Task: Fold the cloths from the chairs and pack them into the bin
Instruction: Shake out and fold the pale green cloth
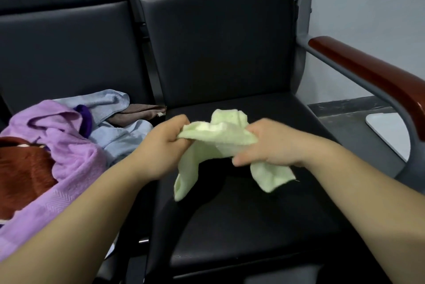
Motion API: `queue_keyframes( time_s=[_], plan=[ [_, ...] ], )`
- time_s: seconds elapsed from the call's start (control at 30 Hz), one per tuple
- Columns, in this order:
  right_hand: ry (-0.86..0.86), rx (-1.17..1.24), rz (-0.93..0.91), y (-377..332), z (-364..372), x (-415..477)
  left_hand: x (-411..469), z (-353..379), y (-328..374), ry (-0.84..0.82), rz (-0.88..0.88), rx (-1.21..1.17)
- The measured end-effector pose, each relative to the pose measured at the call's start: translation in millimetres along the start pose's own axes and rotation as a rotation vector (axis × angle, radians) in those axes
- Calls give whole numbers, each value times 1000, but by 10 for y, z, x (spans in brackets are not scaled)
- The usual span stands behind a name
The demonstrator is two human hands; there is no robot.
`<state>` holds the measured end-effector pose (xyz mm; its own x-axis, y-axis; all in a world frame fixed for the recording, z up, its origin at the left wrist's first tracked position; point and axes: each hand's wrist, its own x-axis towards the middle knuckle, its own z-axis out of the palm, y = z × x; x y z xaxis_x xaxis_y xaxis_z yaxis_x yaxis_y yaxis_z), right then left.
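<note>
A small pale green cloth (pixel 216 136) hangs bunched between both hands above the black seat (pixel 253 226) of the right chair. My left hand (pixel 163 145) grips its left edge. My right hand (pixel 271 143) holds its right part, with a corner dangling below the palm. Another flap droops down toward the seat on the left side. The bin is not in view.
On the left chair lies a heap of cloths: a lilac towel (pixel 69 168), a light blue one (pixel 110 122), a brown one (pixel 140 113) and a rust-red one (pixel 20 175). A wooden armrest (pixel 372 76) runs along the right. A white object (pixel 388 132) sits on the floor beyond it.
</note>
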<state>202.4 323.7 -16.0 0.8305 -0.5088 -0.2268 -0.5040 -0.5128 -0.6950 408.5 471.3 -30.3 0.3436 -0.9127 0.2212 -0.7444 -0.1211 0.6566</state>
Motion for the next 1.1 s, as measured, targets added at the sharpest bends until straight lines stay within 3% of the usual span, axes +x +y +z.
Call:
queue_keyframes(
  time_s=[0.07,0.17,0.23,0.3,0.4,0.47,0.53,0.57,0.63,0.7,0.77,0.83,0.87,0.93,1.0,1.1],
  plan=[
    [-116,-207,121,102,93,62,-18,24,68,50,-25,-148],
    [65,-404,168,189,60,183,-14,49,161,-8,12,-194],
    [314,-300,125,166,-21,174,4,37,137,-110,19,33],
    [470,-30,2,92,-94,93,9,49,57,-180,1,237],
    [281,130,-143,-23,-118,-23,5,54,-39,-93,-10,91],
    [34,-17,-29,9,-69,-42,12,11,-22,-2,-102,-134],
    [-127,-244,124,103,-8,19,8,-41,64,-18,-197,-361],
    [-131,-323,153,132,6,69,1,-58,116,-66,-208,-422],
    [42,-371,140,124,-21,138,-14,-62,155,-182,-207,-348],
    [312,-258,63,88,-58,145,-25,-25,104,-233,-170,33],
    [424,74,-47,29,-96,92,-19,12,7,-186,-129,198],
    [310,345,-120,-12,-121,3,-2,28,-80,-98,-113,76],
    [184,343,-118,-17,-115,-42,10,20,-87,-38,-119,-37],
    [-63,144,-3,46,-67,-52,26,-12,-39,72,-143,-280],
    [-132,-179,114,138,-12,31,21,-59,54,78,-129,-460],
    [152,-427,108,159,-26,154,-20,-95,114,-158,-122,-365]
  ],
)
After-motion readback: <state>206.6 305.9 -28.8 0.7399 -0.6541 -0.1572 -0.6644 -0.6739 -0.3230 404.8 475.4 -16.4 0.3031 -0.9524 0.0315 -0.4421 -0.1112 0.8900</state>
